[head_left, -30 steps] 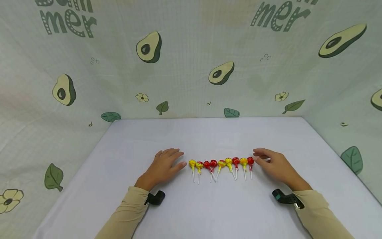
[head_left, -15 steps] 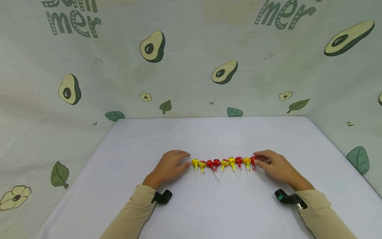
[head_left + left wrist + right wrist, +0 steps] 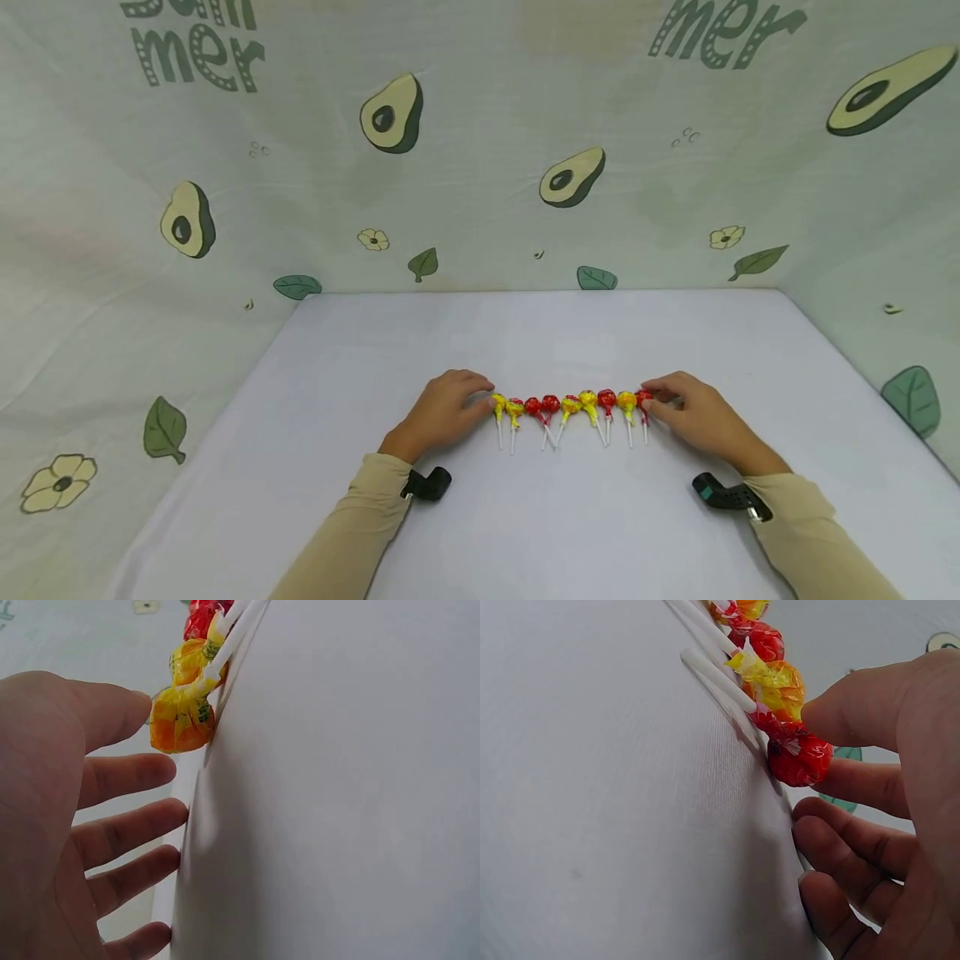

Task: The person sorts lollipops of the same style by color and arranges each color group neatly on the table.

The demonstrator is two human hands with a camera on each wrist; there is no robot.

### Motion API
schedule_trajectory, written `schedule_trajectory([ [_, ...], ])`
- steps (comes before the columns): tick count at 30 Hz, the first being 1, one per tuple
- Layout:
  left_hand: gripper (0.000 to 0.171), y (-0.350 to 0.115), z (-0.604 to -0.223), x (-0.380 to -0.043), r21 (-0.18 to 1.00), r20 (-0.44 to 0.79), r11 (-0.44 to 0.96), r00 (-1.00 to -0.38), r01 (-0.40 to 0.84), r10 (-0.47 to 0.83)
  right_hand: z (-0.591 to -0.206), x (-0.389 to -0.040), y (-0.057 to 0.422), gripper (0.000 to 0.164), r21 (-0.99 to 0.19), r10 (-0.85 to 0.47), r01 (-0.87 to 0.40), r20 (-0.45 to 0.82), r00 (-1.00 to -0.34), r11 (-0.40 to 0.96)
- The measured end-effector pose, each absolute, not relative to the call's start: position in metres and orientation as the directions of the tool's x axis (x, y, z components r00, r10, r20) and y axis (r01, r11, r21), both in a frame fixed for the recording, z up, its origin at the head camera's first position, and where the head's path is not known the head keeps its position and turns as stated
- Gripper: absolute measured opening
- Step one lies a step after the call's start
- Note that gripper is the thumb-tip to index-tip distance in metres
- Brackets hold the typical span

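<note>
A row of wrapped lollipops lies on the white table (image 3: 555, 517), heads away from me and white sticks toward me. At its left end is a yellow lollipop (image 3: 181, 726). My left hand (image 3: 447, 410) is beside it with fingers spread, the thumb tip right at the wrapper and the index fingertip just below. At the right end is a red lollipop (image 3: 801, 759). My right hand (image 3: 699, 414) has thumb and index finger on either side of its head, pinching it, the other fingers loosely bent near the tabletop.
Between the end ones are more lollipops, among them a red one (image 3: 550, 403) whose stick crosses its neighbour's. A pale cloth (image 3: 480, 158) printed with avocados and leaves hangs behind the table and along its sides. Each wrist carries a black camera mount (image 3: 427, 484).
My left hand has moved right, up to the yellow end lollipop. My right thumb and index finger have closed in on the red end lollipop. The head view has shifted slightly.
</note>
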State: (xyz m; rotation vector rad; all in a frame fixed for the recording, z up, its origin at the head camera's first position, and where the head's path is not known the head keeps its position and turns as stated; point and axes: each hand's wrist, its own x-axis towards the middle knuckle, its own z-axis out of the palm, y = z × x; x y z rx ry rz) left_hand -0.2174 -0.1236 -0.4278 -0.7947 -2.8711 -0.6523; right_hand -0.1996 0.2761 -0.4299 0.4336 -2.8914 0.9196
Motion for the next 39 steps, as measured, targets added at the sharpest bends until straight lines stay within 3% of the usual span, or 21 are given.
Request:
schedule_trajectory([
  [7, 0.032, -0.117, -0.425, -0.219, 0.413, 0.145, 0.783, -0.882, 0.465, 0.448, -0.432, -0.201, 0.277, 0.033, -0.542, -0.253, -0.306, 0.172, -0.952, 0.783],
  [16, 0.031, -0.116, -0.428, -0.218, 0.425, 0.154, 0.766, -0.872, 0.483, 0.465, -0.430, -0.200, 0.280, 0.033, -0.510, -0.258, -0.318, 0.186, -0.948, 0.799],
  [32, 0.030, -0.123, -0.437, -0.223, 0.571, 0.172, 0.682, -0.878, 0.458, 0.446, -0.433, -0.199, 0.277, 0.030, -0.509, -0.266, -0.326, 0.190, -0.945, 0.797],
  [39, 0.029, -0.123, -0.439, -0.224, 0.582, 0.169, 0.675, -0.880, 0.453, 0.444, -0.433, -0.199, 0.278, 0.028, -0.506, -0.261, -0.327, 0.198, -0.945, 0.798],
])
